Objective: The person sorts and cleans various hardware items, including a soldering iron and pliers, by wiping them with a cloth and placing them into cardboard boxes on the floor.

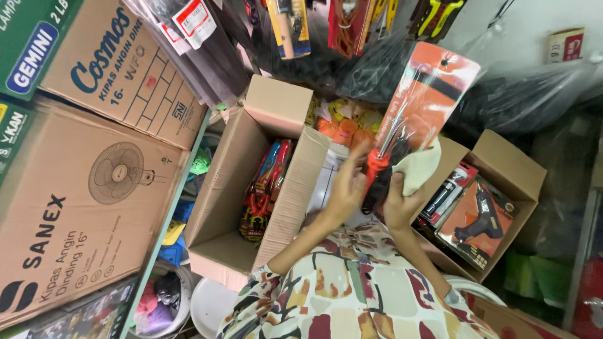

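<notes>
One blister-packed tool [414, 119], on an orange backing card with an orange-handled iron and thin metal rods under clear plastic, is held up in the middle of the view, its card tilted toward the far right. The left hand [347, 188] is closed around the lower edge of the pack, fingers curled on its left side. The right hand [397, 204] grips the same lower end from the right, with one pale cloth [419, 168] pinched against the pack.

Two open cardboard boxes flank the hands: the left box [251, 182] holds red and blue carded tools stacked upright; the right box [502, 188] holds carded glue guns [478, 221]. Two large fan cartons [81, 207] stand at the far left. More bagged goods hang beyond the boxes.
</notes>
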